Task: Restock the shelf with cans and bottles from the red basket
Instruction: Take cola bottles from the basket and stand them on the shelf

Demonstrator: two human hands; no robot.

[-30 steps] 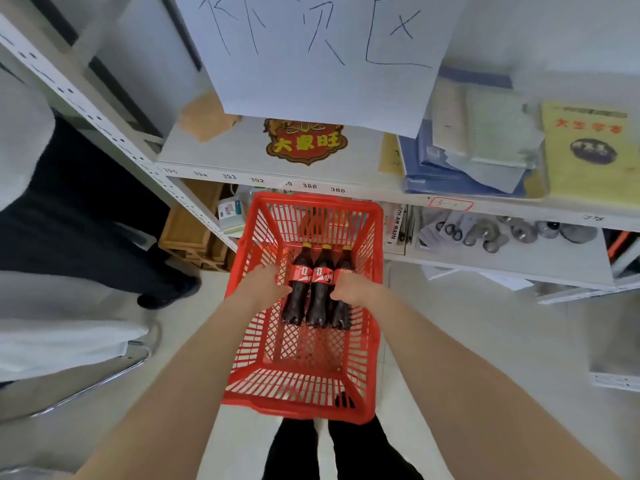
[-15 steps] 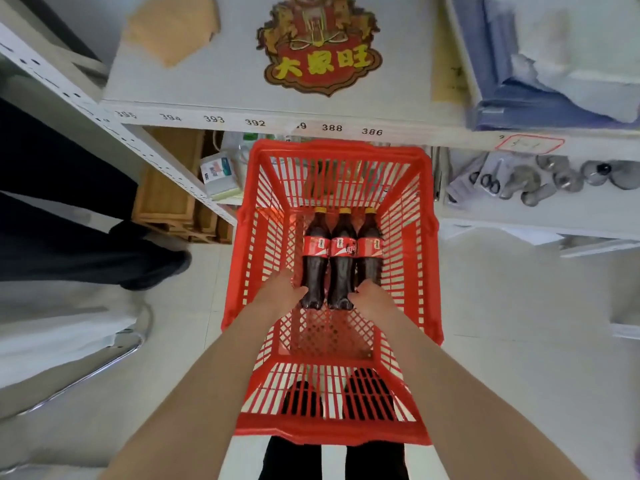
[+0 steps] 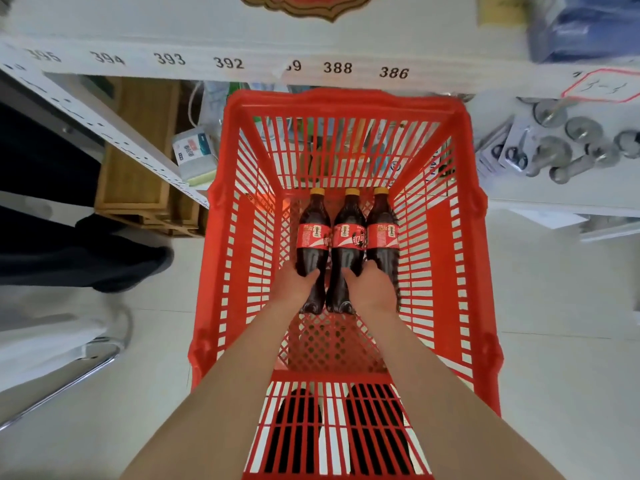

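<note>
A red plastic basket (image 3: 346, 98) stands on the floor in front of a white shelf (image 3: 173, 58) whose edge carries number labels. Three cola bottles with red labels and yellow caps lie side by side on the basket's bottom: left bottle (image 3: 313, 237), middle bottle (image 3: 348, 240), right bottle (image 3: 381, 233). My left hand (image 3: 294, 285) grips the lower part of the left bottle, thumb across it. My right hand (image 3: 372, 289) wraps the lower part of the right bottle, its thumb lying against the middle bottle. Both bottles' bases are partly hidden by my hands.
Wooden crates (image 3: 138, 161) and a small box (image 3: 194, 154) sit under the shelf at left. Metal fittings (image 3: 571, 147) lie on the lower shelf at right. Another person's dark shoe (image 3: 121, 265) and a chrome chair leg (image 3: 86, 368) are at left. My shoes (image 3: 301, 427) show through the basket.
The view has dropped closer to the basket. Both hands have slid down the outer bottles toward their bases and closed round them; the bottles still lie on the basket's bottom.
</note>
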